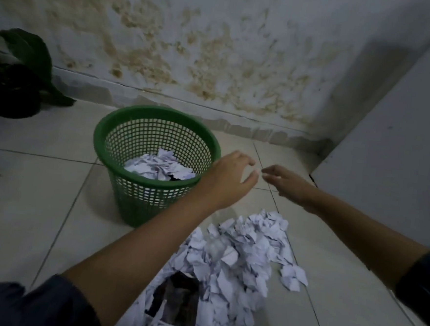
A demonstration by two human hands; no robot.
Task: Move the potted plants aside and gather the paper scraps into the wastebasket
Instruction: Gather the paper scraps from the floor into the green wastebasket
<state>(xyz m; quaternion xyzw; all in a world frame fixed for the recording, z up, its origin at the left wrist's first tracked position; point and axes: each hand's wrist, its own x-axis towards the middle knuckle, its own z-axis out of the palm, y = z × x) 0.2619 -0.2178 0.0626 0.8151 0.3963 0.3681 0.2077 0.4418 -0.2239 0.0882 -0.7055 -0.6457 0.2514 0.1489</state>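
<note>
hovering empty, both hands (229, 179) (287, 183) beyond scrap pile (237, 263), beside wastebasket (124, 131).

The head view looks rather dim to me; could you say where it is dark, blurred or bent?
Head view: dim overall; potted plant nearly black at left; both hands slightly motion-blurred; wide-angle lens curves the wall's base.

One green wastebasket (155, 168) was counted on the floor, with a batch of scraps (161, 168) in it too jumbled to be numbered. One big scrap pile (232, 263) was seen, one potted plant (13, 82) for sure, and two hands (229, 179) (287, 183).
</note>
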